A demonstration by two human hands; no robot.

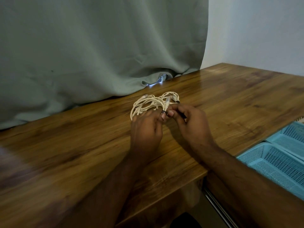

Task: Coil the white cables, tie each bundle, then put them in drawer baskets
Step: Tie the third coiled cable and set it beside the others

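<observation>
Two blue mesh baskets (273, 163) nearest us, plastic, in open drawer at right; we see nothing in them. Our left hand (146, 129) and right hand (192, 122) both pinch dark tie (163, 111) on white braided cable coil (151, 104), looped, on glossy wood table (82, 145). Grey curtain (98, 46) behind.

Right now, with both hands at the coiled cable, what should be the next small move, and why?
Probably pull the dark tie snug around the white cable coil. The left hand holds the coil above the table, the right hand pinches the tie's end, and the baskets hold no bundle yet.
</observation>
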